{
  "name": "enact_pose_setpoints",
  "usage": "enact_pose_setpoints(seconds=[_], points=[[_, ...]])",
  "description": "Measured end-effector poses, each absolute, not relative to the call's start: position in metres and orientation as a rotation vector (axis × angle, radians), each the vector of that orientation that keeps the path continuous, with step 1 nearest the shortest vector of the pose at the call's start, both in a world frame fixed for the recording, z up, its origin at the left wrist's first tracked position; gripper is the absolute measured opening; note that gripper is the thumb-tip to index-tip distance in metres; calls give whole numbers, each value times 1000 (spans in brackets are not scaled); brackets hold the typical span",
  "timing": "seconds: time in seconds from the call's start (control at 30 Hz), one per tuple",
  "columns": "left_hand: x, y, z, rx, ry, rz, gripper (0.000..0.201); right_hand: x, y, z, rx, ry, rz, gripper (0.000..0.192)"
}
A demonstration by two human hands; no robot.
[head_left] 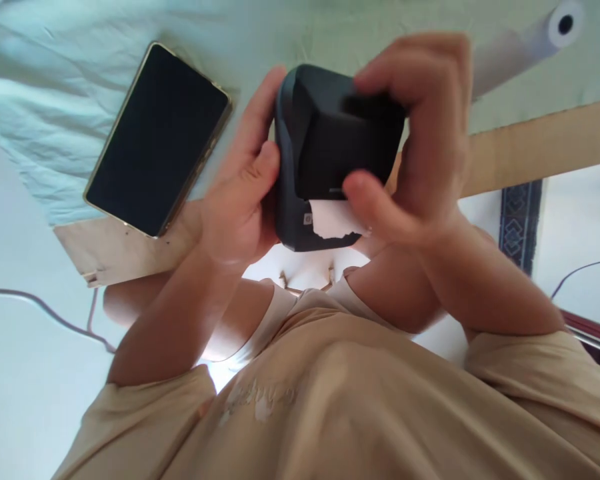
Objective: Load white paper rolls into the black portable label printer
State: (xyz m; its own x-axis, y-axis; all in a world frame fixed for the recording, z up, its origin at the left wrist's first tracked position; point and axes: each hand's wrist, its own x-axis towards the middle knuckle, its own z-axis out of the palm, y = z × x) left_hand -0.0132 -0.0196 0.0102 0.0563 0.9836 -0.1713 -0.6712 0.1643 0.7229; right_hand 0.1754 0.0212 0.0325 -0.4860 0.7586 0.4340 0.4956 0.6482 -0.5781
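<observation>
Your left hand (pixel 243 207) clasps the left side of a black, rounded, box-shaped plastic device (pixel 330 153), and your right hand (pixel 425 133) grips its right side, over the near edge of the green-cloth-covered bench (pixel 260 27). It should feel light, stiff and slightly slippery; hold its firm sides, sparing the torn white paper strip (pixel 331 219), likely easily ripped.

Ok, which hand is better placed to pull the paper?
Probably the right hand: its thumb is by the paper, while the left hand supports the black device from its left side.
</observation>
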Motion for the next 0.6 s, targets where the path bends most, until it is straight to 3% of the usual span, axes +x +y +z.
enact_pose_setpoints(seconds=[0.23, 0.47, 0.6], points=[[-16, -20, 12, 349, 1014, 1386, 28, 167, 28, 36, -932, -2267, 656, 44], [-20, -22, 8, 289, 1177, 1401, 9, 167, 36, 40, -876, -2313, 641, 55], [-24, -24, 5, 326, 1150, 1309, 34, 174, 34, 44, -994, -2150, 817, 58]])
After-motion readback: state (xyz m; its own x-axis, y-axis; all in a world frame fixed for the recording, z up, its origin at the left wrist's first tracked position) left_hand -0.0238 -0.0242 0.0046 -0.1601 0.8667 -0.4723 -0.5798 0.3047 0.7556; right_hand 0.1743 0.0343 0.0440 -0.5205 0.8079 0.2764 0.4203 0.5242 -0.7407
